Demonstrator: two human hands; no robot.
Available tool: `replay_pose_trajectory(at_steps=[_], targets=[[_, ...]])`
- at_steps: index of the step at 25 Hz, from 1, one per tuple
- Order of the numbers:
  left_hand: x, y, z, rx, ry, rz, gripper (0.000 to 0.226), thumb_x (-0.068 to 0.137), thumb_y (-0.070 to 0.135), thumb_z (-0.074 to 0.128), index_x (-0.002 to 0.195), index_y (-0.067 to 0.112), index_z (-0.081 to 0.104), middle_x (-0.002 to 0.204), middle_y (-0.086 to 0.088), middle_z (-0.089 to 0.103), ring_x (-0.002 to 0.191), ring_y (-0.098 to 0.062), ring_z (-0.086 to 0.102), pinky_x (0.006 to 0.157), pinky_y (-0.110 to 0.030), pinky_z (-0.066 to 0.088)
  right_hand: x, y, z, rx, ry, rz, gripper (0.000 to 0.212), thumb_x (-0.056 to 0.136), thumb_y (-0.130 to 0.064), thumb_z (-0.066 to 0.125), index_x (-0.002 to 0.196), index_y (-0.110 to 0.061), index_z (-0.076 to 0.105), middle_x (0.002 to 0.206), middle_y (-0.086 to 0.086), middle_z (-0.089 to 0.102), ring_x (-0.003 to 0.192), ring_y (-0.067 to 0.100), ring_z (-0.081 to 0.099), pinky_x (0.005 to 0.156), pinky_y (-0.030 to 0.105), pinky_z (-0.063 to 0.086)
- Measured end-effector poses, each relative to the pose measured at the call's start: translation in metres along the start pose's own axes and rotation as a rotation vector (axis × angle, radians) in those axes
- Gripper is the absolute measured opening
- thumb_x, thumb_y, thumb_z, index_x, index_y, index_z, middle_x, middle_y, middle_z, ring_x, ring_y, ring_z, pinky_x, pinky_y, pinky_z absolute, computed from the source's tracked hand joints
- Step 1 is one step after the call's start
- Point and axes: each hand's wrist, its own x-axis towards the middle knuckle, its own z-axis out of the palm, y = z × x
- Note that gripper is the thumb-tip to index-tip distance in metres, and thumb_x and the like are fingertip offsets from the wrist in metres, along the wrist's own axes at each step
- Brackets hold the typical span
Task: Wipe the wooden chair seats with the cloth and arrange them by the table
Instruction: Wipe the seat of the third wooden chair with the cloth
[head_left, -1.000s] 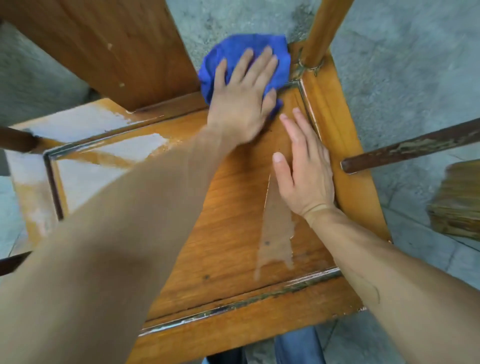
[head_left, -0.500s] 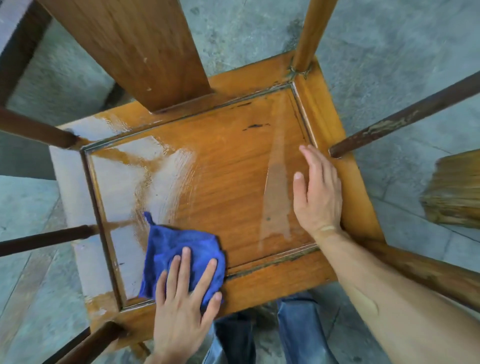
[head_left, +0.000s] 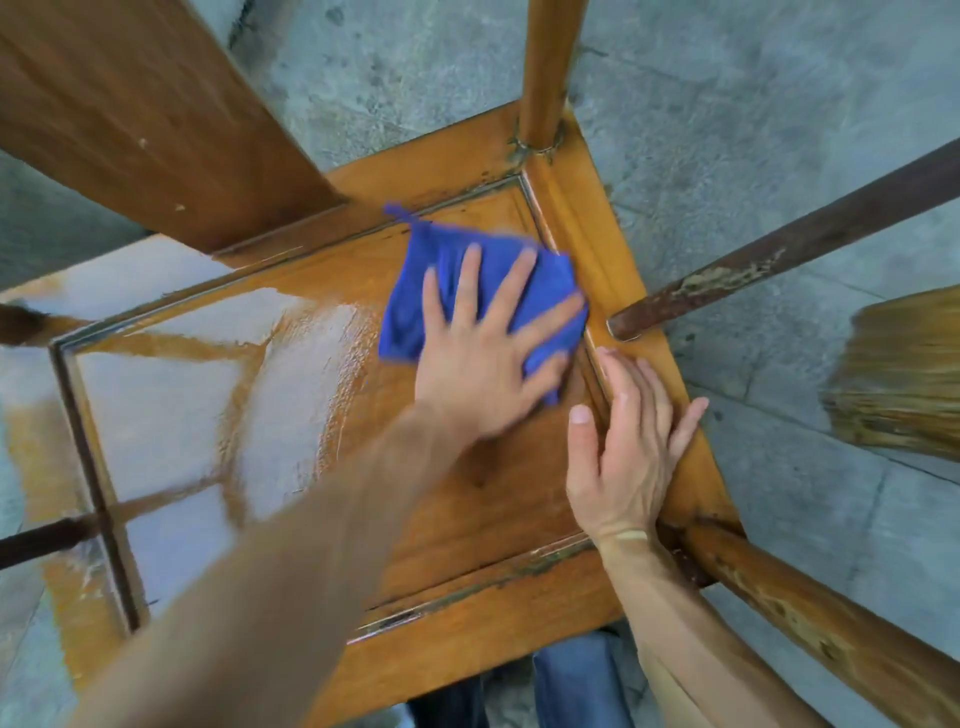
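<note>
At the bottom edge of the frame, my jeans (head_left: 576, 686) show just below the near rail of the chair seat (head_left: 467, 499). My left forearm runs from the lower left toward the centre, blurred along its length. My right forearm enters from the lower right.

My right hand (head_left: 631, 441) lies flat on the right side of the seat, fingers straight and slightly spread, spanning the groove between the inset panel and the right-hand frame rail; it holds nothing. Directly beside it, right of centre, my left hand (head_left: 485, 358) is laid palm down on the blue cloth (head_left: 441, 270), fingers extended and fanned, pressing the cloth against the panel. The thumb touches the cloth's lower right corner, close to my right fingertips.

The cloth sits in the upper right part of the inset panel, its right edge against the groove, one small corner pointing toward the upper left. The left half of the panel carries a pale sheen broken by orange streaks; whether that is moisture or glare, I cannot tell.

A dark, flaking rod (head_left: 779, 265) runs from the right rail toward the upper right. A light wooden post (head_left: 545, 67) rises from the far right corner. A wide wooden board (head_left: 145, 104) fills the upper left. Broom bristles (head_left: 904, 374) appear at the right edge, over the grey concrete floor (head_left: 753, 104).
</note>
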Motion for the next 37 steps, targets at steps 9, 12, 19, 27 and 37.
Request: replay_pose_trajectory(at_steps=[9,12,19,27,37], targets=[[0.132,0.005,-0.020,-0.064,-0.151,0.098,0.047,0.102,0.050,0.027,0.149,0.044,0.035,0.166,0.006,0.018,0.154,-0.026,0.006,0.114,-0.065,0.008,0.001,-0.001,0.002,-0.229,-0.066,-0.047,0.049,0.094,-0.050,0.038,0.134,-0.031,0.058,0.148,-0.001,0.048,0.144,0.022,0.034,0.119,0.067,0.003],[0.042,-0.017,-0.008,-0.121,-0.041,0.167,0.050,0.102,0.047,0.031,0.152,0.044,0.031,0.165,0.005,0.023,0.153,-0.028,0.016,0.118,-0.059,0.013,0.001,-0.002,0.002,-0.262,-0.071,-0.030,0.048,0.089,-0.047,0.048,0.133,-0.033,0.059,0.148,-0.001,0.046,0.143,0.023,0.034,0.118,0.068,0.005],[-0.293,-0.086,-0.005,-0.055,-0.188,-0.489,0.057,0.098,0.061,0.024,0.152,0.043,0.032,0.165,-0.002,0.023,0.153,-0.036,0.015,0.114,-0.068,0.020,0.018,-0.056,0.021,-0.284,-0.283,-0.272,0.055,0.088,-0.054,0.047,0.139,-0.036,0.052,0.155,-0.001,0.041,0.148,0.027,0.028,0.117,0.070,0.003],[-0.205,-0.127,-0.004,-0.247,-0.025,-1.290,0.061,0.094,0.063,0.018,0.153,0.052,0.005,0.168,0.000,-0.001,0.153,-0.036,-0.002,0.115,-0.070,0.007,0.054,-0.050,0.038,-0.322,-0.344,-0.433,0.059,0.089,-0.059,0.043,0.144,-0.038,0.048,0.159,-0.003,0.036,0.151,0.026,0.023,0.117,0.070,0.003],[0.054,-0.050,-0.016,-0.110,-0.022,-0.353,0.059,0.100,0.051,0.027,0.157,0.038,0.017,0.168,-0.002,0.012,0.154,-0.029,0.008,0.117,-0.059,0.009,0.056,-0.046,0.041,-0.122,-0.219,-0.336,0.068,0.087,-0.043,0.050,0.147,-0.013,0.044,0.154,0.006,0.044,0.147,0.023,0.034,0.122,0.061,0.008]])
